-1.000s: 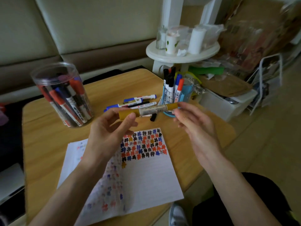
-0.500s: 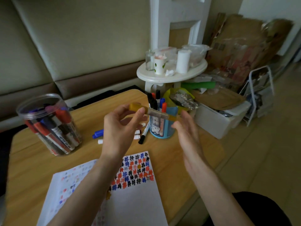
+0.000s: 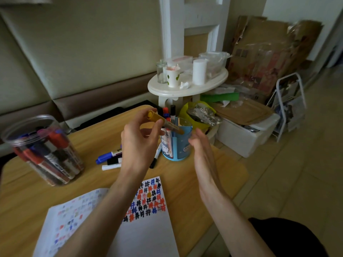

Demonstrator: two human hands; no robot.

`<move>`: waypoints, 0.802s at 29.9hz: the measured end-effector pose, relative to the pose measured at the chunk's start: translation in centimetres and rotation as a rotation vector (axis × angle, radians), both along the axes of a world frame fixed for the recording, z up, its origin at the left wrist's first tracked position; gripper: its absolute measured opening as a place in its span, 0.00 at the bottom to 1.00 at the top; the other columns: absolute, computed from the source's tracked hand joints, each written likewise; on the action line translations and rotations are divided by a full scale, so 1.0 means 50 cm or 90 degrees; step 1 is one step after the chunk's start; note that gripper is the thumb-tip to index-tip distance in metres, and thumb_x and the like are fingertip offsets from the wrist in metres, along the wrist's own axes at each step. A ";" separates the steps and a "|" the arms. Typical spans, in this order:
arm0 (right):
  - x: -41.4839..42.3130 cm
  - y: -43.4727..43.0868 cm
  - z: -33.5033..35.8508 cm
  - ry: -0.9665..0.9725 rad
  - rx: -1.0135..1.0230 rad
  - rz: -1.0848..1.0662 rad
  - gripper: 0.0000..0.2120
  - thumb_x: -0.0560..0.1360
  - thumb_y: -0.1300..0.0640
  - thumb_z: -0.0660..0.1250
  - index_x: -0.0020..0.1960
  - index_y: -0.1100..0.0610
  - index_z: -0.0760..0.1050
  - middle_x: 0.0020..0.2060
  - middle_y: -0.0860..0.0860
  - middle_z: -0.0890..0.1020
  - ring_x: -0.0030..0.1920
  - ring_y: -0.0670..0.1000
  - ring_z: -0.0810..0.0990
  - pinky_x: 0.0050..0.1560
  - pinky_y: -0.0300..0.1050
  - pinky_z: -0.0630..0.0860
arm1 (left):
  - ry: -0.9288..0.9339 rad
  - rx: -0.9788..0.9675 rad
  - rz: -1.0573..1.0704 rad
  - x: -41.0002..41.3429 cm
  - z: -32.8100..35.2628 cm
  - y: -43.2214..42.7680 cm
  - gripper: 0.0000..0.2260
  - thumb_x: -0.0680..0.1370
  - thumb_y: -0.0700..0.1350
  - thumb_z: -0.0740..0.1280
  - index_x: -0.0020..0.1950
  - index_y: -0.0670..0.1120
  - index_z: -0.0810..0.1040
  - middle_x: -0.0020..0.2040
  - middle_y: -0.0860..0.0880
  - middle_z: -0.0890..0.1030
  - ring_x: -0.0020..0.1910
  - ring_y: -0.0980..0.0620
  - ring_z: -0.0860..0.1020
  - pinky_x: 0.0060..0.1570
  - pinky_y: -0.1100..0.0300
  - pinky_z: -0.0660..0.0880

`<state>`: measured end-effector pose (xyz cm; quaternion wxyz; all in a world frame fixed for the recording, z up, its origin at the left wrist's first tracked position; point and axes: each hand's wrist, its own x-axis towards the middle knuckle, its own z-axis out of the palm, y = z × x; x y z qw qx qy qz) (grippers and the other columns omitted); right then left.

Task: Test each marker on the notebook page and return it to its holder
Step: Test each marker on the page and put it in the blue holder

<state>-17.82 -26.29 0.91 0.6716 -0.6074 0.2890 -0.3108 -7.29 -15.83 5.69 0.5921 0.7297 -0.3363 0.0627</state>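
Observation:
My left hand (image 3: 139,143) pinches a yellow marker (image 3: 163,122) between thumb and fingers, tilted with its far end down over the blue holder (image 3: 178,147). The holder stands on the wooden table (image 3: 213,175) with several markers upright in it. My right hand (image 3: 203,156) hovers to the right of the holder, fingers straight, holding nothing. The notebook page (image 3: 148,225) lies in front of me, with rows of coloured hash marks near its top right.
A clear plastic jar (image 3: 42,149) full of markers stands at the table's left. Loose markers (image 3: 111,160) lie between the jar and the holder. A white side table (image 3: 187,86) with cups stands behind; boxes and bags crowd the floor to the right.
My right hand has let go of the yellow marker and drawn back. My left hand has carried the marker up and over the blue holder, tipping it downward.

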 end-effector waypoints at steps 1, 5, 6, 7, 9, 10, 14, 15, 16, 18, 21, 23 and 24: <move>0.000 0.000 0.001 -0.002 0.000 0.000 0.26 0.85 0.50 0.59 0.82 0.43 0.60 0.79 0.42 0.65 0.68 0.38 0.68 0.47 0.27 0.64 | -0.014 0.011 0.001 0.001 -0.003 -0.003 0.16 0.81 0.46 0.69 0.68 0.49 0.77 0.51 0.59 0.83 0.45 0.62 0.84 0.47 0.61 0.83; 0.006 0.002 0.007 -0.002 -0.023 0.009 0.21 0.85 0.53 0.60 0.77 0.44 0.65 0.78 0.46 0.67 0.64 0.30 0.71 0.42 0.23 0.69 | -0.003 0.036 0.003 0.006 -0.017 -0.020 0.21 0.79 0.50 0.71 0.71 0.53 0.72 0.56 0.54 0.83 0.47 0.58 0.85 0.47 0.55 0.84; 0.008 0.002 0.007 -0.009 -0.025 0.011 0.20 0.85 0.54 0.61 0.75 0.45 0.67 0.75 0.48 0.70 0.56 0.25 0.73 0.40 0.21 0.70 | 0.018 0.028 0.000 0.007 -0.019 -0.024 0.20 0.78 0.50 0.72 0.69 0.54 0.72 0.56 0.54 0.84 0.46 0.56 0.85 0.46 0.53 0.84; 0.009 0.003 0.006 -0.014 -0.032 0.012 0.19 0.84 0.55 0.61 0.74 0.46 0.69 0.72 0.48 0.73 0.51 0.24 0.75 0.39 0.20 0.70 | 0.034 0.021 -0.003 0.008 -0.022 -0.028 0.19 0.77 0.51 0.73 0.66 0.54 0.72 0.56 0.53 0.84 0.46 0.56 0.86 0.46 0.51 0.84; 0.007 0.005 0.001 -0.029 -0.041 0.008 0.17 0.84 0.56 0.63 0.71 0.45 0.72 0.69 0.48 0.75 0.52 0.26 0.75 0.40 0.20 0.71 | 0.037 0.017 -0.002 0.007 -0.024 -0.037 0.16 0.77 0.50 0.73 0.62 0.52 0.73 0.54 0.54 0.83 0.45 0.58 0.85 0.45 0.55 0.84; 0.007 0.005 0.000 -0.037 -0.038 0.004 0.15 0.83 0.57 0.64 0.67 0.42 0.73 0.70 0.48 0.74 0.53 0.27 0.76 0.40 0.21 0.72 | 0.028 0.019 -0.001 0.006 -0.025 -0.042 0.15 0.77 0.49 0.73 0.61 0.50 0.74 0.54 0.55 0.83 0.44 0.61 0.84 0.43 0.61 0.83; 0.006 0.002 -0.003 -0.041 -0.008 0.006 0.20 0.83 0.53 0.64 0.72 0.39 0.67 0.76 0.41 0.68 0.66 0.37 0.72 0.42 0.23 0.72 | 0.009 0.041 0.004 0.005 -0.040 -0.056 0.11 0.78 0.48 0.73 0.59 0.49 0.78 0.52 0.58 0.81 0.43 0.69 0.81 0.38 0.71 0.78; 0.006 0.001 -0.004 -0.038 -0.002 0.011 0.21 0.83 0.53 0.64 0.73 0.39 0.66 0.74 0.38 0.69 0.65 0.36 0.71 0.41 0.22 0.71 | 0.007 0.050 0.005 0.006 -0.045 -0.060 0.11 0.78 0.48 0.73 0.58 0.49 0.79 0.51 0.59 0.80 0.43 0.70 0.80 0.37 0.72 0.78; 0.006 0.000 -0.005 -0.042 -0.001 0.015 0.20 0.83 0.53 0.64 0.72 0.39 0.66 0.68 0.33 0.71 0.62 0.33 0.71 0.40 0.21 0.70 | 0.007 0.056 0.004 0.007 -0.049 -0.063 0.10 0.78 0.47 0.73 0.57 0.49 0.79 0.51 0.60 0.80 0.43 0.71 0.80 0.37 0.72 0.77; 0.006 -0.001 -0.008 -0.046 -0.006 0.022 0.20 0.83 0.55 0.64 0.70 0.38 0.65 0.58 0.29 0.71 0.51 0.23 0.73 0.38 0.19 0.69 | 0.003 0.060 0.001 0.007 -0.055 -0.068 0.09 0.78 0.46 0.73 0.57 0.47 0.80 0.50 0.61 0.79 0.43 0.73 0.79 0.37 0.73 0.76; 0.009 -0.002 -0.011 -0.040 -0.006 0.014 0.23 0.83 0.55 0.65 0.74 0.41 0.66 0.63 0.35 0.73 0.49 0.22 0.73 0.39 0.18 0.69 | -0.003 0.063 0.005 0.012 -0.060 -0.069 0.10 0.78 0.45 0.74 0.58 0.46 0.81 0.50 0.60 0.80 0.44 0.73 0.79 0.37 0.73 0.76; 0.012 -0.002 -0.012 -0.039 -0.001 0.011 0.24 0.82 0.54 0.66 0.76 0.42 0.65 0.66 0.39 0.73 0.50 0.22 0.73 0.39 0.19 0.70 | 0.006 0.071 0.008 0.018 -0.065 -0.064 0.12 0.77 0.46 0.75 0.59 0.47 0.81 0.51 0.60 0.81 0.44 0.70 0.80 0.39 0.71 0.78; 0.012 -0.001 -0.013 -0.040 0.000 0.011 0.24 0.82 0.54 0.66 0.76 0.41 0.66 0.67 0.39 0.73 0.50 0.23 0.73 0.39 0.19 0.70 | 0.015 0.075 0.006 0.021 -0.067 -0.059 0.13 0.77 0.46 0.75 0.60 0.47 0.80 0.52 0.60 0.81 0.44 0.68 0.81 0.40 0.69 0.79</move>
